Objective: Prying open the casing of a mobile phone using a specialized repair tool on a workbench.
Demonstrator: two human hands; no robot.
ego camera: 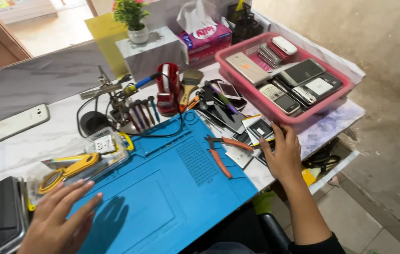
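- The desk (30, 141) is crowded right to its edge, so any sweep of an arm could knock parts to the floor.
- The pink tray (336, 96) of phones overhangs near the desk corner; a nudge could tip it.
- The blue mat (162, 197) lies under the left hand (56, 221), which is spread open and flat, holding nothing.
- The right hand (284, 157), open, fingers touching small phone parts (258, 129) beside the tray, could push them off; orange pliers (221, 155) lie close.
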